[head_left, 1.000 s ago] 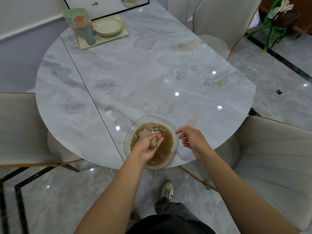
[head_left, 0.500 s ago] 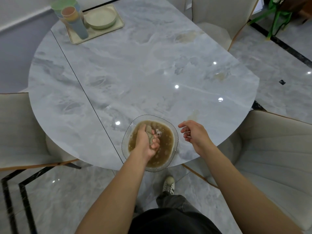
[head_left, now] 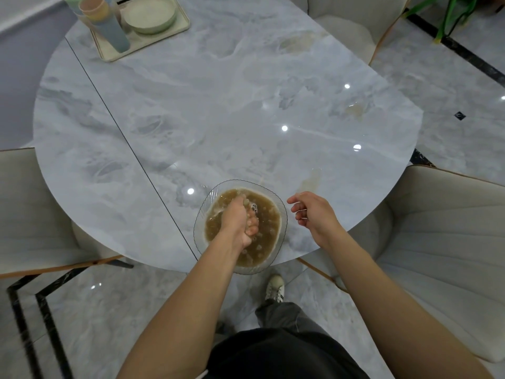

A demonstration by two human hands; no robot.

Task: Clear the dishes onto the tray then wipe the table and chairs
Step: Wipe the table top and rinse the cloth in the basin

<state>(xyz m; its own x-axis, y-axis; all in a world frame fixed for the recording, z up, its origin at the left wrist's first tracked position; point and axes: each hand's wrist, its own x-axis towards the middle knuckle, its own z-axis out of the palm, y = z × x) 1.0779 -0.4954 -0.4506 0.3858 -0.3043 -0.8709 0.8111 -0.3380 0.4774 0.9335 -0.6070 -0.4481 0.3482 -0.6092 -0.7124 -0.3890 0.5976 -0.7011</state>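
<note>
Left hand (head_left: 239, 224) has sunk lower into the glass bowl (head_left: 203, 206) at the table's (head_left: 218, 105) near edge, fist clenched on a mostly hidden cloth (head_left: 246, 205) in brown water (head_left: 267, 228). Right hand (head_left: 311, 214): loosely curled, holding nothing, just beside the bowl. Tray (head_left: 109, 57) with cups (head_left: 109, 26) and plate (head_left: 149, 13): far left corner.

The left hand (head_left: 237, 222) is clenched in the bowl (head_left: 202, 214), so the cloth (head_left: 246, 201) it grips shows only as a pale scrap above the knuckles, and the murky brown water (head_left: 269, 220) hides the bowl's bottom. At the far end of the counter (head_left: 246, 105), the tray (head_left: 142, 47), the stacked cups (head_left: 109, 26) and the plate (head_left: 149, 15) are cut off by the top edge, so the number of cups cannot be told. The green object (head_left: 451, 15) at the upper right is cropped and too blurred to name, and the left chair (head_left: 24, 203), the right chair (head_left: 437, 242) and the far chair (head_left: 349, 20) all run out of frame.
</note>
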